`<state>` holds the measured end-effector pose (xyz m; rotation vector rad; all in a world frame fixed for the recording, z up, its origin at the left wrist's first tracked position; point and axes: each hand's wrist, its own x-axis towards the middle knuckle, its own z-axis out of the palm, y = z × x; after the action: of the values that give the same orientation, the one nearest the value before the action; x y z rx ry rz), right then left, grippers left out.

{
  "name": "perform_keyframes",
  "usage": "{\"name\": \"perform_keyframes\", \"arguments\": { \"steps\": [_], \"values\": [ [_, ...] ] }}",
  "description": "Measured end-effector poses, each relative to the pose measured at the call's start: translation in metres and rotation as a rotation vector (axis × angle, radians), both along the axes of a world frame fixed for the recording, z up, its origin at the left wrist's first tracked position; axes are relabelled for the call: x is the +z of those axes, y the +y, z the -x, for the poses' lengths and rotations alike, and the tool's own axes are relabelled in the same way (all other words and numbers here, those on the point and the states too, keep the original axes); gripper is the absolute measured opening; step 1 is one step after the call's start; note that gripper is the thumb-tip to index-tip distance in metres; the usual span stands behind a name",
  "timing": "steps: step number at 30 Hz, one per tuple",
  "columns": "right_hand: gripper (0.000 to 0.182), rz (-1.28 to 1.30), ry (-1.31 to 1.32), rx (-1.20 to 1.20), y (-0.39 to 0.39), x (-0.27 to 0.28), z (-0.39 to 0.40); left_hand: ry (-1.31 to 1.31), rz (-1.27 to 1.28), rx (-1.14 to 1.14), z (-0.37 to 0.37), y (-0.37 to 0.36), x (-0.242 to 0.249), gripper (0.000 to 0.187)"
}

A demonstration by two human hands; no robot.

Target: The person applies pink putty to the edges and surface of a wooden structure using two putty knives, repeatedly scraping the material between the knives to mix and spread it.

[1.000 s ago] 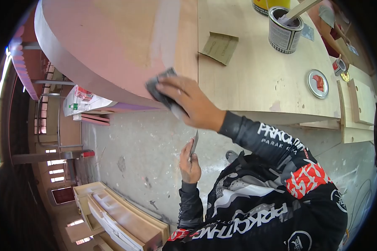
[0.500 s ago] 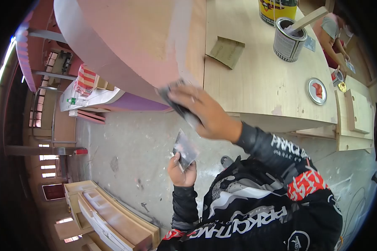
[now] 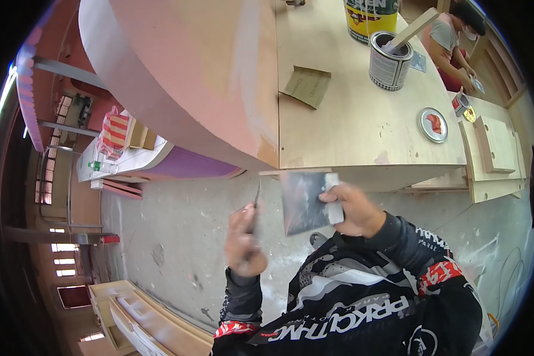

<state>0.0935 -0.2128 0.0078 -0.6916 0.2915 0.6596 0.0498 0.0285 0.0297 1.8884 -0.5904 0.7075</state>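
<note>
My right hand [image 3: 359, 209] grips a flat dark putty spreader [image 3: 305, 202] by its pale edge, its broad face smeared with whitish filler. Edge-on in my left hand [image 3: 244, 244] is a second thin putty spreader [image 3: 257, 196], and my fingers are closed on it, slightly blurred. A small gap separates the two blades, both below the edge of the work surface. Above them lies the curved pink panel [image 3: 207, 83], with a pale filler strip [image 3: 246, 77] running along it beside the bare wood board [image 3: 350, 133].
On the wood board are a folded sandpaper piece [image 3: 308, 86], an open can [image 3: 390, 65] with a wooden stick, a yellow-labelled can [image 3: 368, 21] and a lid [image 3: 433, 124] with red filler. A co-worker [image 3: 448, 44] is at the far right. Drawers [image 3: 142, 314] stand lower left.
My right hand has drawn its spreader off the pink panel and down beside my left hand. The left spreader has turned from face-on to edge-on. My view has shifted slightly.
</note>
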Motion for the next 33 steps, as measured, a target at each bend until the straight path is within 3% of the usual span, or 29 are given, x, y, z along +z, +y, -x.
{"name": "perform_keyframes", "arguments": {
  "steps": [1,2,5,6,9,12,14,16,18,19,23,25,29,33],
  "values": [
    [0.045,-0.305,0.063,0.063,0.006,0.0,-0.001,-0.002,-0.005,-0.008,-0.002,0.002,-0.002,0.032],
    [0.043,-0.609,0.127,0.13,0.011,0.001,-0.001,0.028,-0.207,0.026,-0.004,0.002,-0.003,0.038],
    [0.043,-0.628,-0.187,-0.028,-0.004,0.003,-0.043,0.042,-0.897,0.148,-0.004,0.007,0.001,0.062],
    [0.045,-0.184,-0.335,-0.156,-0.012,0.008,-0.067,0.042,-0.903,0.147,0.002,0.01,-0.007,0.062],
    [0.04,0.439,-1.155,-0.395,0.005,0.046,-0.144,0.3,-0.641,0.139,0.025,0.013,-0.041,0.068],
    [0.045,0.582,-1.302,-0.406,0.036,0.032,-0.186,0.4,-0.56,0.198,0.039,0.006,-0.049,0.066],
    [0.052,0.773,-1.516,-0.654,0.061,0.02,-0.178,0.426,-0.538,0.235,0.044,0.002,-0.053,0.057],
    [0.055,0.731,-1.542,-0.648,0.066,-0.003,-0.155,0.465,-0.379,0.315,0.047,-0.002,-0.054,0.045],
    [0.053,0.605,-1.489,-0.443,0.053,-0.018,-0.142,0.479,-0.355,0.342,0.047,0.001,-0.056,0.042],
    [0.051,0.54,-1.336,-0.452,0.048,-0.023,-0.149,0.496,-0.329,0.359,0.048,0.001,-0.059,0.04],
    [0.065,0.626,-1.335,-0.557,0.042,0.015,-0.207,0.482,-0.253,0.359,0.042,0.0,-0.063,0.039],
    [0.065,0.62,-1.457,-0.498,0.046,0.036,-0.212,0.477,-0.257,0.355,0.039,-0.003,-0.063,0.039],
    [0.06,0.685,-1.716,-0.487,0.053,0.013,-0.178,0.494,-0.213,0.36,0.038,-0.005,-0.068,0.039],
    [0.063,0.648,-1.635,-0.372,0.052,-0.025,-0.12,0.477,-0.169,0.348,0.028,-0.006,-0.076,0.039]
  ]
}}
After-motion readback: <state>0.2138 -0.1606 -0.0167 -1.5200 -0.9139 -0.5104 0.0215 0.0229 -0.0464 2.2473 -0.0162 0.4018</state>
